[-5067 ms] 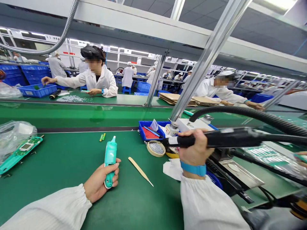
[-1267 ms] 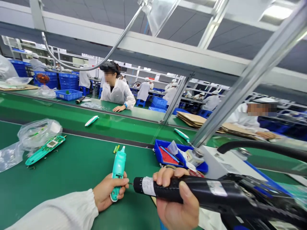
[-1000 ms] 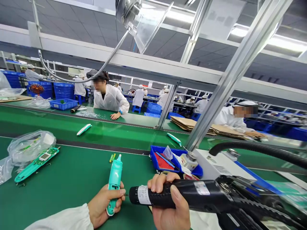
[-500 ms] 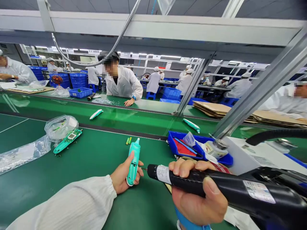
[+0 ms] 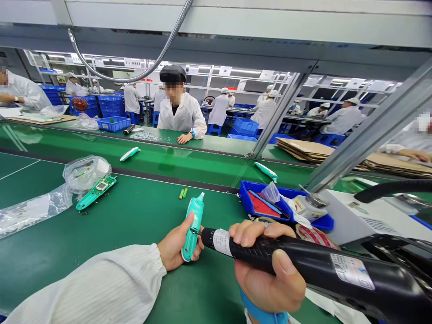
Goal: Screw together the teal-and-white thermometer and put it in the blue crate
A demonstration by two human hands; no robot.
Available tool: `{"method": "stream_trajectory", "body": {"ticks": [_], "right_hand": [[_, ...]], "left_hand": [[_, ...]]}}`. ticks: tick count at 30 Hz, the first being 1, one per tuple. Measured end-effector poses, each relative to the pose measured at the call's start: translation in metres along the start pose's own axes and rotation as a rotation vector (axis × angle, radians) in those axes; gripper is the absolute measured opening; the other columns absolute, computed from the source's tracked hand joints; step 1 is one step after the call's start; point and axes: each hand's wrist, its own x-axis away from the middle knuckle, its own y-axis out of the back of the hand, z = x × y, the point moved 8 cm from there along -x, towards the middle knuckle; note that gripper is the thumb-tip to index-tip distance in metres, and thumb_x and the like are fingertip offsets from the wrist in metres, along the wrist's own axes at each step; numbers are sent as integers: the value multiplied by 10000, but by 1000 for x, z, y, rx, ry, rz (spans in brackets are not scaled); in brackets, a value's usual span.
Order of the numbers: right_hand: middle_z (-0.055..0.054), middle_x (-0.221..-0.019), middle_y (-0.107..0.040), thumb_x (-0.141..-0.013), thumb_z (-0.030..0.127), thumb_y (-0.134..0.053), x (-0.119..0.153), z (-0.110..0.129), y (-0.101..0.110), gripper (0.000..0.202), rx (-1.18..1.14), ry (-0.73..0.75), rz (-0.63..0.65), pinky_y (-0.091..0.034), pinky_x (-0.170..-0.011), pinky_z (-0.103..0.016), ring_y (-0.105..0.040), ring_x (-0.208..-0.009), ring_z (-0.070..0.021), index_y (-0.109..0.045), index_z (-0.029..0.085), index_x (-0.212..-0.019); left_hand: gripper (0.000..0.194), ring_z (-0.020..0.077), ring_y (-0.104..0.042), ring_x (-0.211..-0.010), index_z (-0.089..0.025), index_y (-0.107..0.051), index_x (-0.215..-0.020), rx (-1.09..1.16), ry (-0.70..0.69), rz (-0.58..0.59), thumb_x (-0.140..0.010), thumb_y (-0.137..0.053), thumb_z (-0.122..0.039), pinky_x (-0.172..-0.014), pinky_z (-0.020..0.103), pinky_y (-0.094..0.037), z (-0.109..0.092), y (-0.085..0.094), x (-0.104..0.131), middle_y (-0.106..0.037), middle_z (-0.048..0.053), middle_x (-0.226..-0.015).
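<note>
While the left hand is pinching a teal handheld device between thumb and curled fingers, tapered tip pointing up and away, the right hand is closing its fingers firmly around a black electric screwdriver. The thin bit is reaching into or just beside the open recess at the device's right side; can't tell which, too small. The device is sitting in the grasp over the green table; the right wrist is wearing a blue band. Two small batteries are lying side by side just beyond the device. Farther left, an opened teal casing is showing its circuit board beside a clear plastic bag. To the right, a blue tray is holding a red piece and a metal-capped bottle. Beyond, two teal-and-white units are lying well apart on a green strip. A white-coated co-worker is facing this way, one hand resting on the far table.
</note>
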Motion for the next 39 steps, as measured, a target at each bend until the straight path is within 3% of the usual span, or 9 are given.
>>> {"method": "stream_trajectory", "body": {"ticks": [14, 23, 30, 35, 39], "right_hand": [[40, -568, -524, -707, 303, -562, 4, -6, -9, 125, 14, 31, 55, -377, -529, -305, -474, -514, -138, -498, 226, -783], [43, -580, -527, -708, 283, -555, 5, -7, -14, 125, 13, 54, 72, -388, -527, -313, -473, -515, -137, -495, 226, -801], [48, -572, -534, -718, 302, -543, 9, -11, -11, 380, 23, 8, 43, -396, -552, -327, -476, -532, -153, -434, 252, -1078], [41, -578, -525, -719, 274, -545, 6, -8, -16, 163, 10, 64, 76, -393, -519, -309, -473, -511, -134, -502, 223, -867], [42, -586, -529, -721, 267, -550, 6, -9, -18, 116, 3, 72, 95, -396, -533, -312, -477, -525, -133, -500, 220, -815]], "left_hand": [[574, 60, -388, -332, -137, -470, -670, -134, -38, -1, -682, -427, -709, -336, 179, -243, -3, -2, 4, -484, -8, -456], [563, 56, -373, -330, -144, -455, -641, -109, -30, -5, -675, -444, -706, -342, 176, -235, -4, -3, 5, -461, -19, -426], [518, 67, -391, -334, -152, -460, -681, -107, -29, -3, -710, -445, -670, -342, 183, -258, -5, -3, 5, -467, -19, -441], [527, 66, -388, -332, -157, -444, -646, -103, -15, -13, -710, -426, -680, -337, 176, -249, -5, -3, 5, -464, -15, -438], [532, 64, -383, -332, -154, -446, -647, -100, -24, -14, -706, -428, -682, -333, 172, -246, -6, -3, 5, -462, -18, -439]]}}
